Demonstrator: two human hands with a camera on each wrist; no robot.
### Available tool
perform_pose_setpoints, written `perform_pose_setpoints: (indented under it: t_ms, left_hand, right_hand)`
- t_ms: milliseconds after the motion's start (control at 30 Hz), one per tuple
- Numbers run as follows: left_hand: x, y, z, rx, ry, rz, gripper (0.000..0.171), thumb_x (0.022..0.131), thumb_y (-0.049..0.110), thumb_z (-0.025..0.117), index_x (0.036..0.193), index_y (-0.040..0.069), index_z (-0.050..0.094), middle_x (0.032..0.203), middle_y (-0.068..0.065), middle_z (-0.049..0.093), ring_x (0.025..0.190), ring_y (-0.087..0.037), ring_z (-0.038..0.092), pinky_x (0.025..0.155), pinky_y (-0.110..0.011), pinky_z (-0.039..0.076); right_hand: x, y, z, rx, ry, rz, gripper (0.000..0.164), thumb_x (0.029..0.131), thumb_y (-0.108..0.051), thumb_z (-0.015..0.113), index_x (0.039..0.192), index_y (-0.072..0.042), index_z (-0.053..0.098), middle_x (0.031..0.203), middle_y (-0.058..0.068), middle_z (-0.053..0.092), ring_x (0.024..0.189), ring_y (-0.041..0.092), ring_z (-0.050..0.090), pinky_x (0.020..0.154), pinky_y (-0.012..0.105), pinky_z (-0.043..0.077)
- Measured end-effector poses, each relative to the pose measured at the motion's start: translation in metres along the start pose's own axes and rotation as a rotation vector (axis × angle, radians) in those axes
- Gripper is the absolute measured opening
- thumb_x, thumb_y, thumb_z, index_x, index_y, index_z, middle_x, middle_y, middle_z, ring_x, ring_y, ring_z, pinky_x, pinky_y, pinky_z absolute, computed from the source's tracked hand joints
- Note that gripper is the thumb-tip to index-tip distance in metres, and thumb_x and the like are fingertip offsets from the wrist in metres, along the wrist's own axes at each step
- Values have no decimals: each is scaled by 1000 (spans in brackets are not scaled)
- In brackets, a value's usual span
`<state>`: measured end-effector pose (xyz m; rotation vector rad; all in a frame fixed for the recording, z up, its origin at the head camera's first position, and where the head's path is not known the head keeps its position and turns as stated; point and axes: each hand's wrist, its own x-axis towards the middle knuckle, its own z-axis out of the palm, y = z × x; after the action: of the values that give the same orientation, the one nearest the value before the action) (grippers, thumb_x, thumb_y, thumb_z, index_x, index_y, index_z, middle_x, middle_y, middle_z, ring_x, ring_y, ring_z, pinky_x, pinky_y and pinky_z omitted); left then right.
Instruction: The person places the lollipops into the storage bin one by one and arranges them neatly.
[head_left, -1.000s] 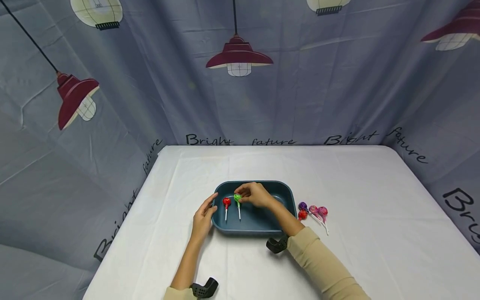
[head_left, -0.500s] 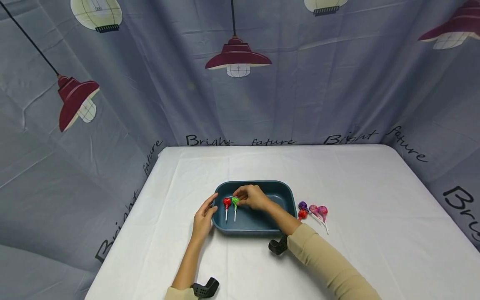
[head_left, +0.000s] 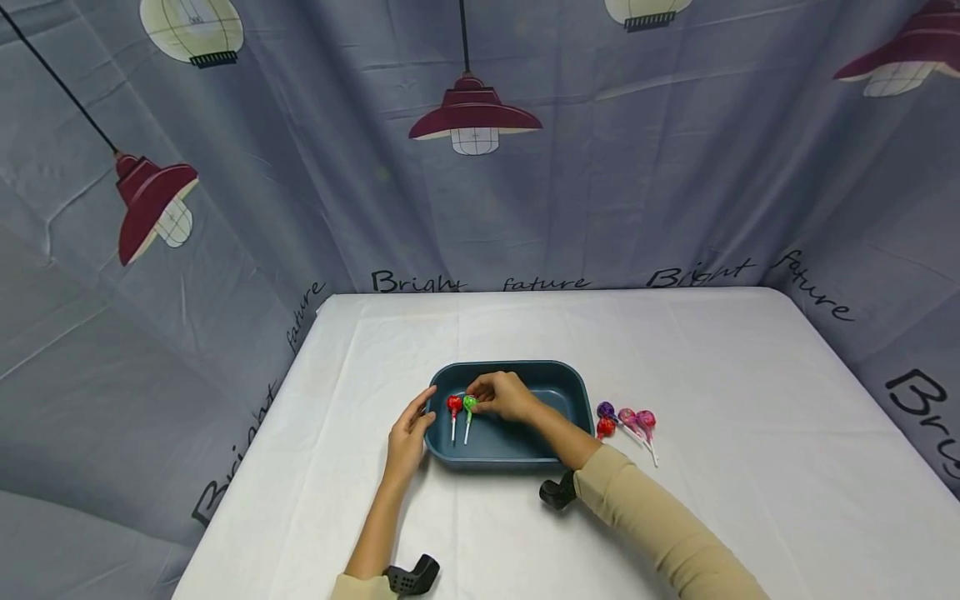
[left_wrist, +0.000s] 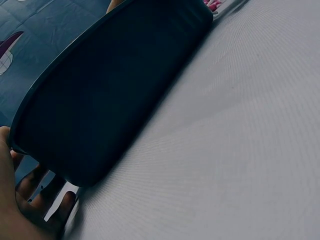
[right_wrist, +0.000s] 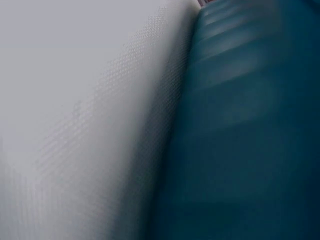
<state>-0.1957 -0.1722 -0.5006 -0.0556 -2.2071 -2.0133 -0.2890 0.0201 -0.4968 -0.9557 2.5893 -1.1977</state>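
A dark teal tray stands on the white-covered table. Inside, at its left end, a red lollipop lies with its stick towards the near side. Just right of it is a green lollipop, whose wrapped head my right hand pinches between thumb and fingers. My left hand rests against the tray's left end, fingers extended along the outside and thumb at the rim; the left wrist view shows these fingers spread beside the tray wall. The right wrist view holds only the tray's side and cloth, with the right hand out of frame.
Right of the tray lie a purple lollipop, another red lollipop and two pink lollipops, close together. A grey curtain printed with lamps hangs behind the table. A black wrist mount sits on the right forearm.
My right hand has moved slightly left and nearer with the green lollipop, bringing it closer to the red one; its stick now slants a little. My left hand stays at the tray's end.
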Motion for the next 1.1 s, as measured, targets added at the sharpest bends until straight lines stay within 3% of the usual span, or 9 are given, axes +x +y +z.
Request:
perform_pose_setpoints:
  t_ms: [600, 1100]
  left_hand:
    - [0, 1, 0, 10, 14, -16, 38, 93, 5, 51, 130, 12, 54, 136, -2, 48, 126, -17, 40, 102, -31, 34]
    - [2, -4, -1, -9, 9, -14, 39, 92, 3, 50, 130, 10, 54, 137, -5, 46, 127, -19, 39, 103, -33, 33]
  right_hand:
    - [3, 3, 0, -7, 18, 11, 24, 75, -8, 75, 98, -4, 68, 91, 5, 69, 78, 13, 64, 68, 19, 51]
    - [-3, -3, -7, 51, 80, -19, 27, 78, -7, 73, 102, 2, 66, 94, 12, 68, 85, 22, 65, 72, 26, 53]
